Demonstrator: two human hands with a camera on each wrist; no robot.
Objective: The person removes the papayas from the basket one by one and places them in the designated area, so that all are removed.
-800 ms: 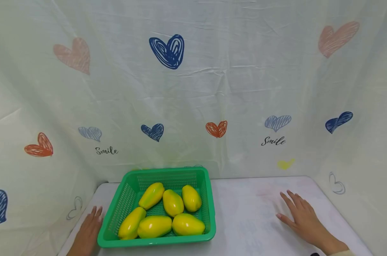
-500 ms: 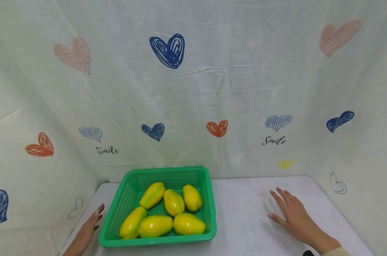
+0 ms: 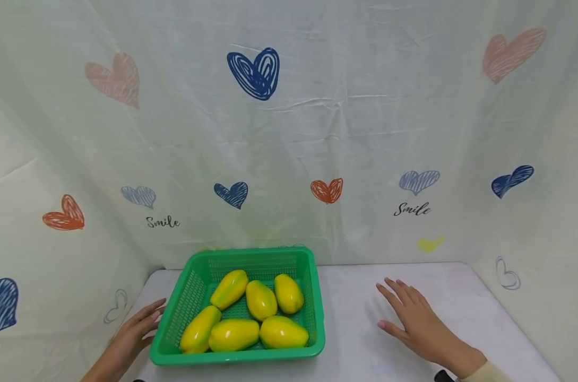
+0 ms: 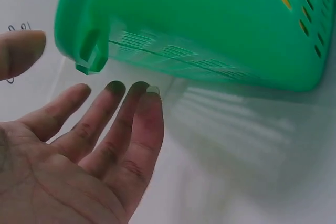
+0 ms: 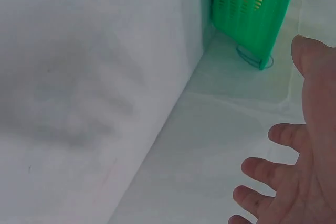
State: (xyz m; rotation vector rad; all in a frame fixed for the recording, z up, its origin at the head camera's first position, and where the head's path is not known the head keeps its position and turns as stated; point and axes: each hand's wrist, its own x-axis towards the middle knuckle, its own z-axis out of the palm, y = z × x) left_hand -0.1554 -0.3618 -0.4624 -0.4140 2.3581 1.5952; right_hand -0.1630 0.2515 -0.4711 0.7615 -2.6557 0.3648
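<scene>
green basket (image 3: 312, 297) held six yellow papayas (image 3: 260, 300) | left hand (image 3: 133, 334) just beside basket, grip wide, empty | right hand (image 3: 415, 321) flat on surface (image 3: 355, 339) right of basket, fingers spread

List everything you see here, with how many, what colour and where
basket: one, green, on the table left of centre
fruits: six, yellow with green tinge, inside the basket
table: one, white, under everything
backdrop cloth: one, pale with heart prints and "Smile" script, behind and at both sides
left hand: one, fingers straight, beside the basket's left wall
right hand: one, fingers spread, over the table right of the basket
</scene>
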